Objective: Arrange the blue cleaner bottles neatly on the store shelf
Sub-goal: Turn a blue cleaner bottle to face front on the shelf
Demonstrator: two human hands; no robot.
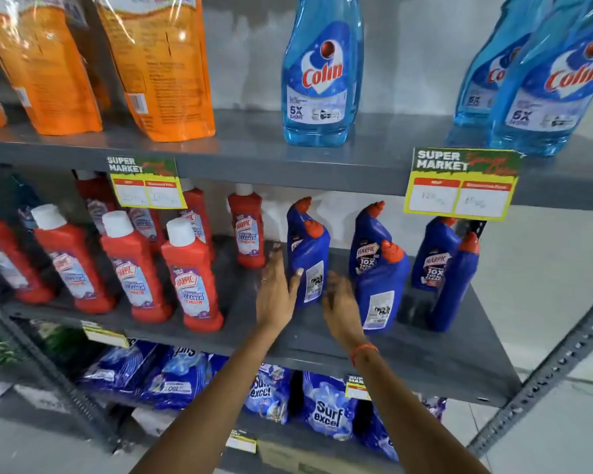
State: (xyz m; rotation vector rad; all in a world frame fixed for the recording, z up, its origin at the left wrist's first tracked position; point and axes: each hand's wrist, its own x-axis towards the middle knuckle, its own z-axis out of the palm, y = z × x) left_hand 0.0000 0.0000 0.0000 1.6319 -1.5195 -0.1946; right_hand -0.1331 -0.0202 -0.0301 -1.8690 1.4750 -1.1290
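Left hand (277, 292) flat, grip open, thumb touching blue bottle (308, 258), right hand (341, 307) blurred, grip loosely open beside it

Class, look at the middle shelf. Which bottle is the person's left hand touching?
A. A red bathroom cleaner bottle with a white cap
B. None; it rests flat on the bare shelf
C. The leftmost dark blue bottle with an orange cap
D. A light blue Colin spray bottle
C. The left hand is open against the side of the leftmost dark blue bottle, thumb on its front, on the middle shelf.
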